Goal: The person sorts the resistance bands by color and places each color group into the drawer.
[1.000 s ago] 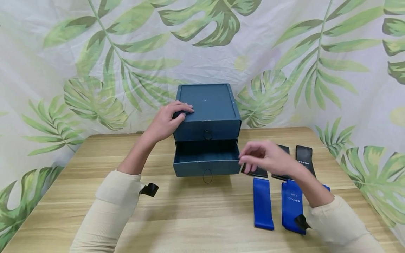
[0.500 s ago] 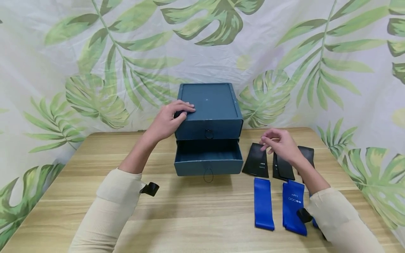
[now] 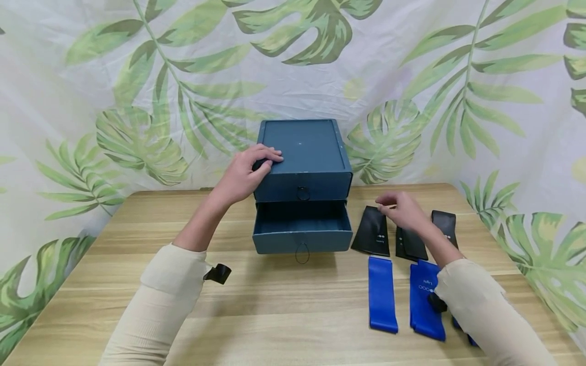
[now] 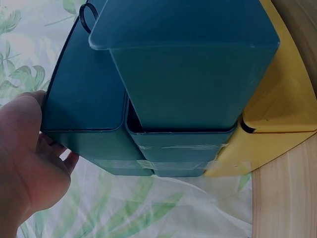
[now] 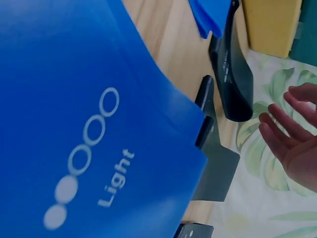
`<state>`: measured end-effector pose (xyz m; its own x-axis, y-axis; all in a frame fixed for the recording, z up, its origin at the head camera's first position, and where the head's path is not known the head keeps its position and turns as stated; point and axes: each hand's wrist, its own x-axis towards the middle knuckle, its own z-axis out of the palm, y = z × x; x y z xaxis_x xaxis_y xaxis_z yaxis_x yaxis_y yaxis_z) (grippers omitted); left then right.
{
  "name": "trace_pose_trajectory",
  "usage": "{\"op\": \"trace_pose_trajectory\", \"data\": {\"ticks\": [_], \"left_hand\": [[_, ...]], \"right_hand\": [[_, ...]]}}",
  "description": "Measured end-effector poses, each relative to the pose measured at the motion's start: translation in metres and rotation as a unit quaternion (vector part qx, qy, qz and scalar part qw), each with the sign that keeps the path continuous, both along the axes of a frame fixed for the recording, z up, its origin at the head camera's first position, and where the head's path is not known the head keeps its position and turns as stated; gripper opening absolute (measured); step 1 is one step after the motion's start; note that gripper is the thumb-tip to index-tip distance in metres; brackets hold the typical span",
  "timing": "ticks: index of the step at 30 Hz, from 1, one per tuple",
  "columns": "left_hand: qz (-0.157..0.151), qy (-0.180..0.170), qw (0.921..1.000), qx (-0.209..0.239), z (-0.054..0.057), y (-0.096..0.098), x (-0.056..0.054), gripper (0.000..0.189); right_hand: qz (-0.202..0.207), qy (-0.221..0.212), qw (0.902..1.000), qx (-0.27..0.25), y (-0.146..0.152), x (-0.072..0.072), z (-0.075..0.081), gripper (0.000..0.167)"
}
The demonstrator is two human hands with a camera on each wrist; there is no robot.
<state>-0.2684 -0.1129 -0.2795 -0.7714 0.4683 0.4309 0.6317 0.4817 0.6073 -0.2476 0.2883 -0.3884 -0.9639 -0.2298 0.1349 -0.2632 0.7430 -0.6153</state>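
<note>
In the head view my left hand (image 3: 244, 173) grips the top left front corner of a dark blue drawer unit (image 3: 304, 147); the left wrist view shows its bent fingers at the edge of the top box (image 4: 84, 94). Below that box, a drawer (image 3: 302, 242) with a ring pull stands pulled out, bare inside. To the right, my right hand (image 3: 403, 209) hovers by the far end of a black resistance band (image 3: 373, 234). Its fingers are loosely bent and hold nothing, apart from the black band (image 5: 237, 89) in the right wrist view.
More black bands (image 3: 412, 246) lie to the right, one (image 3: 444, 223) partly behind the right wrist. Nearer are blue bands (image 3: 382, 295), one marked "Light" (image 3: 423, 312). A yellow drawer section (image 4: 282, 99) lies under the blue ones. A leaf-print cloth (image 3: 293, 86) hangs behind the table.
My right hand has moved right from beside the pulled-out drawer to above the black bands, then lowered slightly. My left hand stays on the unit. The drawer remains pulled out.
</note>
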Motion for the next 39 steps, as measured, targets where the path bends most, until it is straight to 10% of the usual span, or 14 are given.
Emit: {"op": "trace_pose_trajectory", "data": {"ticks": [24,39], "left_hand": [[-0.009,-0.016,0.9997,-0.017,0.005,0.0,0.001,0.028],[-0.011,-0.014,0.9997,-0.016,0.005,-0.002,0.001,0.03]], "right_hand": [[-0.021,-0.056,0.9962,0.063,0.004,-0.023,-0.017,0.028],[-0.01,-0.05,0.9987,0.001,-0.009,-0.006,0.029,0.025]]}}
